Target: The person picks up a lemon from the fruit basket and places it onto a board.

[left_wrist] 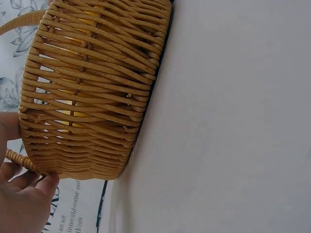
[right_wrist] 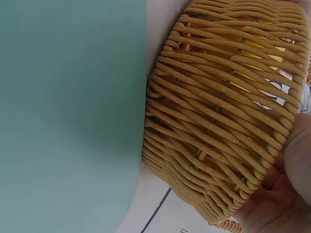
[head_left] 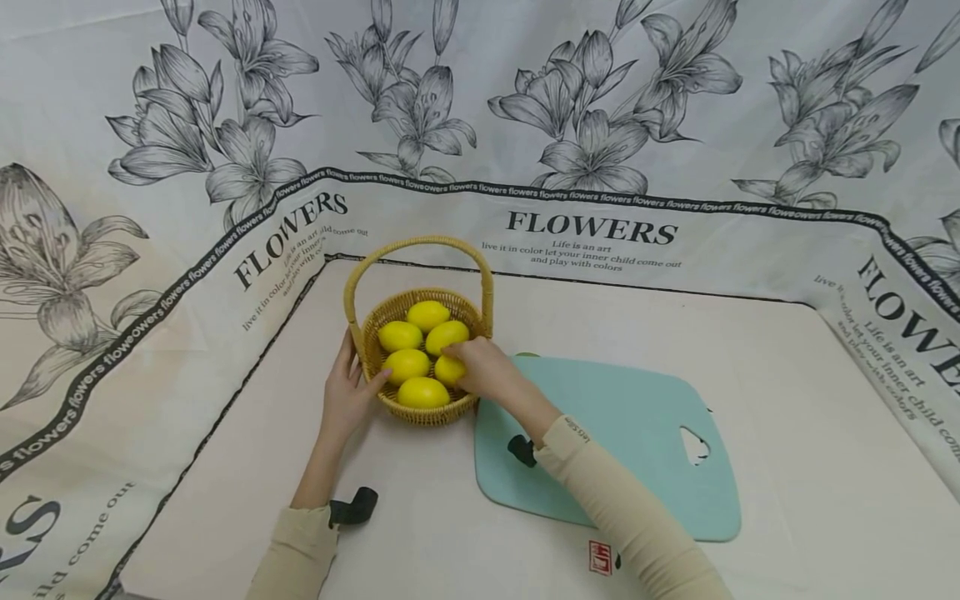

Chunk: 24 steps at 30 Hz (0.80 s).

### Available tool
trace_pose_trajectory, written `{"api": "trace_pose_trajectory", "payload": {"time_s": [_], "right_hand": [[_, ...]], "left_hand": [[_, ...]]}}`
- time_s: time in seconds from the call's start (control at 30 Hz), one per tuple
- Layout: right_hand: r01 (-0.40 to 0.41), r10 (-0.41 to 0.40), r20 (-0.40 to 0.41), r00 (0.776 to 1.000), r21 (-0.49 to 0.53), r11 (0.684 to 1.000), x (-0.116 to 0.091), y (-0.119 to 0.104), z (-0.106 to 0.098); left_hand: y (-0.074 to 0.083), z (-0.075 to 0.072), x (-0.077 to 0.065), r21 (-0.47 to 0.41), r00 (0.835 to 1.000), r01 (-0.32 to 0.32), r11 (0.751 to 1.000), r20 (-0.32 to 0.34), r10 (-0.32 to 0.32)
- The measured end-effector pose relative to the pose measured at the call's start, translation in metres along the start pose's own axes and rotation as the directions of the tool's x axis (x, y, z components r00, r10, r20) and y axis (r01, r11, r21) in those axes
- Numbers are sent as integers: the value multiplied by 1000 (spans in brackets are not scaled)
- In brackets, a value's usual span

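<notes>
Your left hand point(head_left: 351, 396) grips the basket point(head_left: 426, 416) at its left rim; your right hand point(head_left: 489, 369) touches a lemon point(head_left: 447, 372) inside its right side, grip unclear. Brace firmly, disturbing no neighbouring lemons point(head_left: 406, 367).

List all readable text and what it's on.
"FLOWERS": backdrop, repeated.
"Life is an art / live it in color let your inner child come out / and play with colors": backdrop.
"flowers", repeated: backdrop's black band.
Too small or blurred: red mark on the table, print on right sleeve.
</notes>
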State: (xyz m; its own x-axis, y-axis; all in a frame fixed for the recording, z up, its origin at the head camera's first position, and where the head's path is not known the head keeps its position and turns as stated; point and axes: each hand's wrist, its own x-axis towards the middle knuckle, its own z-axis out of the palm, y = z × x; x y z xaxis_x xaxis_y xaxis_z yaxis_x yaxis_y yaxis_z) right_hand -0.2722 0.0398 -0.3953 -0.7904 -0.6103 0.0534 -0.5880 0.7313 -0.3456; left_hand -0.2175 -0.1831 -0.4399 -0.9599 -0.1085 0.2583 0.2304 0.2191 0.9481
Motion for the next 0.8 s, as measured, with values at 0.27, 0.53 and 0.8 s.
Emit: {"api": "trace_pose_trajectory", "payload": {"time_s": [0.27,0.53,0.8], "right_hand": [[-10,10,-11,1000,23,1000,-3,0,-1],[-40,43,-31,999,105,994,-9,-2,-5],[-33,43,-69,997,136,990,-13,0,-7]], "left_hand": [[-13,1,1,21,1000,-23,1000,-14,23],[-11,2,1,15,1000,-12,1000,-15,12],[-10,1,1,20,1000,-10,1000,-18,10]]}}
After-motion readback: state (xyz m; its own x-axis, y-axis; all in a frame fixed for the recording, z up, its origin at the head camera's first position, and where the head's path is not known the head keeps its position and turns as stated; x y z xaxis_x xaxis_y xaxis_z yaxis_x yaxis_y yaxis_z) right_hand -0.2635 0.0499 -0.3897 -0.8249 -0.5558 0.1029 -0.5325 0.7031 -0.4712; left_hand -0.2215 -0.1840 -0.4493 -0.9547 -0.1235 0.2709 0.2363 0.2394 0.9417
